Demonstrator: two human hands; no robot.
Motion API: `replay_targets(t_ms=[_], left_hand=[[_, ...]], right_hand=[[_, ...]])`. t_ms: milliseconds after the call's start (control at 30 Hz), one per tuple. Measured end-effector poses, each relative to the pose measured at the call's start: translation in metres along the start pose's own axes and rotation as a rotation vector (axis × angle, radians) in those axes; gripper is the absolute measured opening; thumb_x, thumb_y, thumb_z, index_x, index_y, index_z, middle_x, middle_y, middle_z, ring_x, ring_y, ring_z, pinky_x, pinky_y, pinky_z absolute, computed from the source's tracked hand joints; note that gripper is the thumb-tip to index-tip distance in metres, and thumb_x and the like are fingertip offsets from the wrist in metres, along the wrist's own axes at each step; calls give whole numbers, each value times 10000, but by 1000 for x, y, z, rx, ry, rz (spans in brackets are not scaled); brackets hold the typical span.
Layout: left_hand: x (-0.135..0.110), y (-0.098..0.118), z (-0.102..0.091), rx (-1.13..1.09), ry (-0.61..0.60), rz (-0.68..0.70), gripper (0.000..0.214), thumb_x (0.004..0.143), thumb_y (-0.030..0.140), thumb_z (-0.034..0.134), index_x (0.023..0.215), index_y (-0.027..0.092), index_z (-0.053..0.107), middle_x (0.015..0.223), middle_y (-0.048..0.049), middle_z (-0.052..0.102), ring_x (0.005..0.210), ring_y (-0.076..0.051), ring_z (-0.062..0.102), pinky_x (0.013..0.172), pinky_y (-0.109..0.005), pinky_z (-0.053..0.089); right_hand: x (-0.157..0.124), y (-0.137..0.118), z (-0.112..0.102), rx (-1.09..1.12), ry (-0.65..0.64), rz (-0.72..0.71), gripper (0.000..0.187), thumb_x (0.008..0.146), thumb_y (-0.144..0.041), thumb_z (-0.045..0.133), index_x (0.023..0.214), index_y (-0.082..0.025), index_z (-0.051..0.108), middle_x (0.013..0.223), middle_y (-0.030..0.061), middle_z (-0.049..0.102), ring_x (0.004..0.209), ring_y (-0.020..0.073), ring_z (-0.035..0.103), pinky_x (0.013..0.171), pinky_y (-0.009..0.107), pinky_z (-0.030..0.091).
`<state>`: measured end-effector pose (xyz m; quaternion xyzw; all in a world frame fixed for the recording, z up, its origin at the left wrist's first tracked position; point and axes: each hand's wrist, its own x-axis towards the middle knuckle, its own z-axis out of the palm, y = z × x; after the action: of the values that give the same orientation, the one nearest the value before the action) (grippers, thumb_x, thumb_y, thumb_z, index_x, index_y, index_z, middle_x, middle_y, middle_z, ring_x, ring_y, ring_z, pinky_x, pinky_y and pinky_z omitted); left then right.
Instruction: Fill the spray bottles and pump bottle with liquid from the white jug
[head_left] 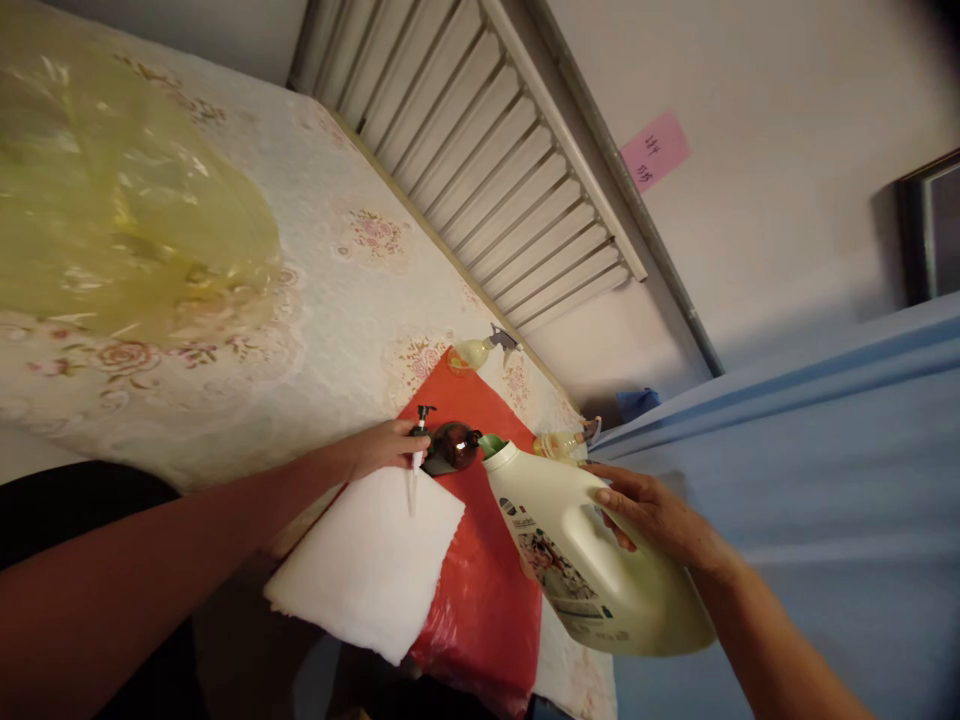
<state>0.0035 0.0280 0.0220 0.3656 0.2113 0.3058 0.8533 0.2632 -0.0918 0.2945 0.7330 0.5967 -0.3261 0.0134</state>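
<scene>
Amber bottle (455, 446): the glossy brown vessel sits just below the middle of the scene, centre of the clock for every line here, over a red sheet (486, 520).
Pale jug (600, 600): tilted at 4 o'clock, its mouth, where green shows, points to the bottle's neck; whether the two touch, one cannot tell.
Right hand (645, 505): at 4 o'clock, its grip is closed around the jug's handle.
Left hand (382, 450): reaching in at 9 o'clock, its grip is pinched nearly shut on a black pump top (420, 431), whose clear tube hangs down.
White cloth (367, 570): spread at 7 to 8 o'clock, partly over the red sheet, below the tube.
Spray bottles: one (471, 354) lies at 12 o'clock, another (556, 443) at 3.
Desk (337, 190): rose-patterned cover, a translucent yellow bag (142, 200) at 10 o'clock.
Backdrop: a slatted metal rack (480, 170) towards 12, a handwritten pink note (655, 150) between 1 and 2, blue fabric (810, 510) at 3 to 4.
</scene>
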Motion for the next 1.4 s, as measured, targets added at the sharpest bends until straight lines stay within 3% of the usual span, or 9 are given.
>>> replay_targets(t_ms=[767, 1033, 1400], left_hand=[[5, -6, -4, 9, 2, 11, 395, 659, 448, 800, 905, 159, 692, 764, -21, 672, 809, -193, 630, 841, -337, 462], [5, -7, -5, 11, -7, 12, 448, 678, 450, 797, 1008, 167, 692, 812, -26, 689, 820, -185, 626, 848, -339, 456], [3, -4, -3, -3, -28, 8, 361, 687, 431, 796, 913, 164, 703, 786, -18, 689, 810, -177, 631, 864, -333, 457]], right_hand=[[0, 1, -1, 0, -7, 12, 648, 899, -574, 514, 1354, -113, 512, 529, -60, 499, 438, 91, 444, 503, 240, 338], [1, 3, -1, -16, -5, 9, 609, 907, -562, 510, 1351, -145, 523, 520, -64, 500, 442, 95, 444, 519, 242, 343], [1, 2, -2, -15, -1, 22, 619, 909, -558, 510, 1361, -136, 510, 511, -66, 495, 446, 96, 449, 526, 243, 353]])
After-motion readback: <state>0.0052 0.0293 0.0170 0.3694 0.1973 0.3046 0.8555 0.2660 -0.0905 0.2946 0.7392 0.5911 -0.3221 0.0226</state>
